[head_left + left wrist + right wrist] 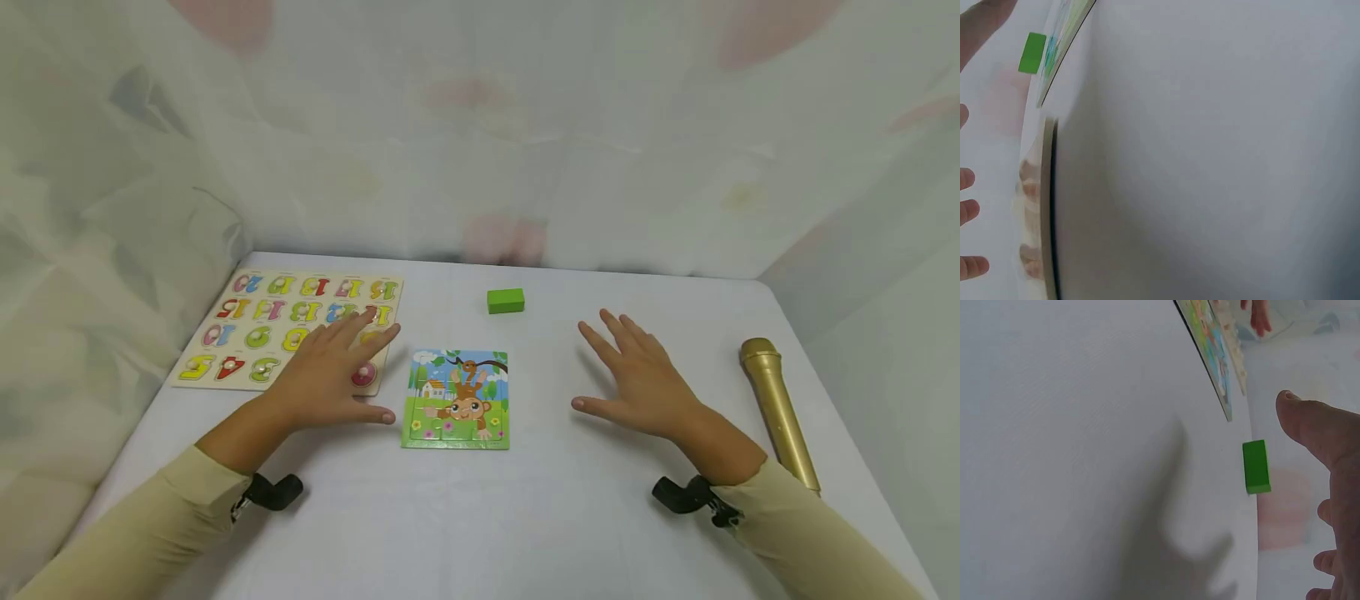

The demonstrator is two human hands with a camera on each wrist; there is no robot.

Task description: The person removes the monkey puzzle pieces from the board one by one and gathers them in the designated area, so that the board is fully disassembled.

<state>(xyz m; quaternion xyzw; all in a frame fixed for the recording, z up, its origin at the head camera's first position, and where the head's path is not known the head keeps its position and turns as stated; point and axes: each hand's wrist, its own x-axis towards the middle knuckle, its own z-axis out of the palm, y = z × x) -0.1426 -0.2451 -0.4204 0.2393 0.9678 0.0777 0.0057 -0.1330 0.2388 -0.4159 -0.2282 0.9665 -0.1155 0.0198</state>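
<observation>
My left hand is spread with straight fingers above the right part of a wooden number puzzle board, hiding some of its numerals. Between the two hands lies a square monkey jigsaw puzzle, nearest to the left thumb. My right hand hovers over the white table to the right of the jigsaw, fingers apart, holding nothing. Beyond the jigsaw sits a green block, also visible in the right wrist view as a green block past the thumb. Neither hand touches any object.
A gold microphone-shaped object lies near the table's right edge, partly hidden by the right forearm. The white tabletop is bordered by pale patterned cloth at the back and sides. Each wrist wears a black camera mount.
</observation>
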